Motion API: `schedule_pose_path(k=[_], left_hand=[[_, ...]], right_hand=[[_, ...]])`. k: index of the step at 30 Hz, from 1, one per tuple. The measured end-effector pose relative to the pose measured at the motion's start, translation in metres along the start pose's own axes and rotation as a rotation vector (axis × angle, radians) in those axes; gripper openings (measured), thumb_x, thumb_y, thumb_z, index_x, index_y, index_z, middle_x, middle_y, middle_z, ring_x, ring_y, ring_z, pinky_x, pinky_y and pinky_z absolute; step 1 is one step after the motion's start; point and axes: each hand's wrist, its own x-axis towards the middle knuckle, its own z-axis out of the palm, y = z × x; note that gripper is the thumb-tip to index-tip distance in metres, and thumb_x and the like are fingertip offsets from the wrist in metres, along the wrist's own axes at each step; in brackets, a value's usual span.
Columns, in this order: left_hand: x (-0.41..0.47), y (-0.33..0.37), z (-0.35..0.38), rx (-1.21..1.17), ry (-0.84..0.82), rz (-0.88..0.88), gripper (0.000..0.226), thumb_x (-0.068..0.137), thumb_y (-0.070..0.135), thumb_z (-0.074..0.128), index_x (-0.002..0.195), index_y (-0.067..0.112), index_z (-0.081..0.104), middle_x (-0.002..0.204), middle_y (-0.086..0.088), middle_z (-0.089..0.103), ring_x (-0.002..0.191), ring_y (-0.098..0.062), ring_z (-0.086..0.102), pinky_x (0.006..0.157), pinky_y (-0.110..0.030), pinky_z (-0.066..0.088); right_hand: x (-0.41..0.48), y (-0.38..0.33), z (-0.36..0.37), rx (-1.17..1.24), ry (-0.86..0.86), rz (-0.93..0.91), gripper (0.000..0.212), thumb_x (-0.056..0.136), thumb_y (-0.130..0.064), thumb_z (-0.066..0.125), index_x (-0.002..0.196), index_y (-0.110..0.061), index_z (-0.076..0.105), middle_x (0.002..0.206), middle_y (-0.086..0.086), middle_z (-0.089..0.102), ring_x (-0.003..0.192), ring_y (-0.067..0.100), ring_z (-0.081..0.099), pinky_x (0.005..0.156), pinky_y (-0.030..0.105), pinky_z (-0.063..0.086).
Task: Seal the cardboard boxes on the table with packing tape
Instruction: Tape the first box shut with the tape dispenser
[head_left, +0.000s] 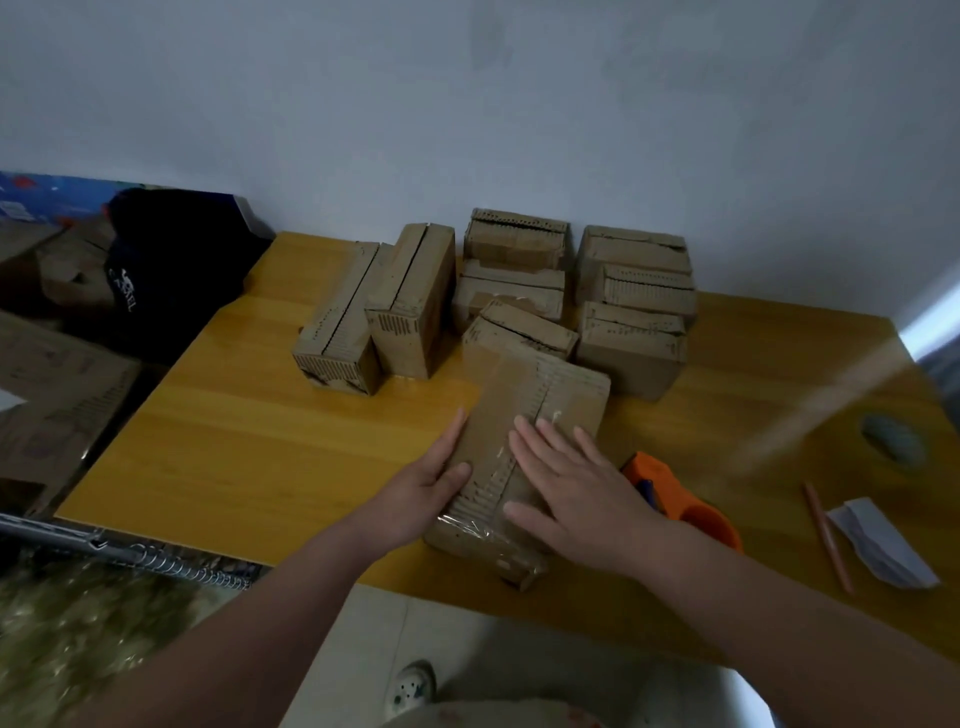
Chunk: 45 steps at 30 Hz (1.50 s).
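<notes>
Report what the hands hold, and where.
Nothing gripped: left hand braces the left side of the nearest brown cardboard box; right hand presses on top.

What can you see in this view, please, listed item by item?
near box: one, brown, table front, under the hands
other boxes: about eight, brown, clustered by the wall
tape dispenser: one, orange, right of near box
pencil: one, pinkish, table right
folded paper: one, white, beside pencil
cap: one, dark, left of table
table: one, yellow wood
left hand: against near box's left side
right hand: flat on its top
</notes>
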Motion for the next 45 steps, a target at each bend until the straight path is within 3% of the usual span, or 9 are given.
schedule_pose_path(k=[4,9,15,21,31,34,37,41,45], left_hand=[[0.003,0.003,-0.006,-0.024,-0.053,-0.121,0.066,0.103,0.028,0.037,0.149,0.037,-0.008,0.138,0.025,0.015,0.125,0.0,0.03,0.083,0.0,0.039],[0.002,0.011,-0.01,-0.109,-0.101,-0.211,0.065,0.101,0.025,0.044,0.153,0.031,0.005,0.151,0.013,0.024,0.126,-0.007,0.04,0.083,-0.011,0.047],[0.005,0.025,0.0,-0.18,-0.236,-0.329,0.042,0.099,0.034,0.045,0.141,0.03,0.04,0.12,0.0,0.067,0.111,-0.018,0.063,0.1,-0.046,0.047],[0.026,0.031,-0.002,-0.001,-0.241,-0.345,0.033,0.101,0.031,0.045,0.132,0.022,0.053,0.119,0.004,0.065,0.113,-0.018,0.059,0.099,-0.039,0.046],[0.048,0.036,-0.032,0.217,-0.205,-0.284,0.035,0.1,0.027,0.047,0.135,0.025,0.05,0.118,0.002,0.064,0.11,-0.018,0.058,0.094,-0.037,0.047],[0.063,0.045,-0.042,0.256,-0.151,-0.217,0.029,0.1,0.028,0.047,0.128,0.027,0.054,0.107,0.005,0.068,0.103,-0.015,0.061,0.087,-0.034,0.049],[0.083,0.06,-0.04,0.266,-0.125,-0.156,0.026,0.1,0.026,0.048,0.125,0.025,0.056,0.105,0.001,0.069,0.101,-0.019,0.062,0.084,-0.035,0.05],[0.114,0.09,-0.022,0.277,-0.127,-0.067,0.028,0.1,0.024,0.05,0.125,0.016,0.059,0.101,0.0,0.067,0.092,-0.015,0.062,0.077,-0.03,0.048],[0.148,0.118,0.006,0.373,-0.076,0.004,0.029,0.1,0.024,0.05,0.124,0.014,0.061,0.112,-0.007,0.065,0.096,-0.019,0.061,0.087,-0.037,0.052]], right_hand=[[0.009,0.008,0.0,-0.013,-0.004,0.024,0.082,0.086,-0.07,0.002,0.153,-0.024,-0.012,0.158,-0.01,-0.021,0.145,0.007,-0.02,0.119,0.042,-0.013],[0.007,0.008,-0.004,0.083,0.008,0.069,0.089,0.079,-0.073,-0.004,0.153,-0.024,-0.01,0.158,-0.01,-0.021,0.145,0.008,-0.021,0.119,0.043,-0.015],[0.012,0.004,-0.008,0.309,0.057,0.587,0.11,0.075,-0.088,0.027,0.151,-0.024,-0.02,0.155,0.008,-0.035,0.143,0.037,-0.027,0.114,0.062,-0.003],[0.016,0.0,-0.018,0.425,-0.011,0.768,0.134,0.06,-0.091,0.051,0.149,-0.027,-0.024,0.153,0.008,-0.038,0.141,0.049,-0.02,0.112,0.068,0.01],[0.019,0.004,-0.029,0.562,0.08,0.796,0.117,0.065,-0.073,0.063,0.153,-0.036,-0.004,0.16,0.002,-0.019,0.145,0.045,0.001,0.11,0.062,0.025],[0.004,0.019,-0.053,0.723,0.127,0.747,0.115,0.058,-0.072,0.062,0.154,-0.035,0.01,0.159,0.002,0.006,0.139,0.04,0.025,0.102,0.058,0.039],[-0.022,0.039,-0.082,0.813,0.225,0.737,0.095,0.07,-0.06,0.066,0.15,-0.032,0.022,0.142,0.002,0.031,0.117,0.032,0.046,0.088,0.049,0.051],[-0.054,0.09,-0.111,0.779,0.398,0.812,0.082,0.073,-0.051,0.072,0.144,-0.03,0.037,0.132,0.005,0.042,0.107,0.029,0.051,0.085,0.042,0.052],[-0.066,0.158,-0.122,0.646,0.547,0.914,0.09,0.07,-0.052,0.074,0.148,-0.03,0.033,0.15,0.006,0.031,0.129,0.034,0.039,0.101,0.048,0.043]])
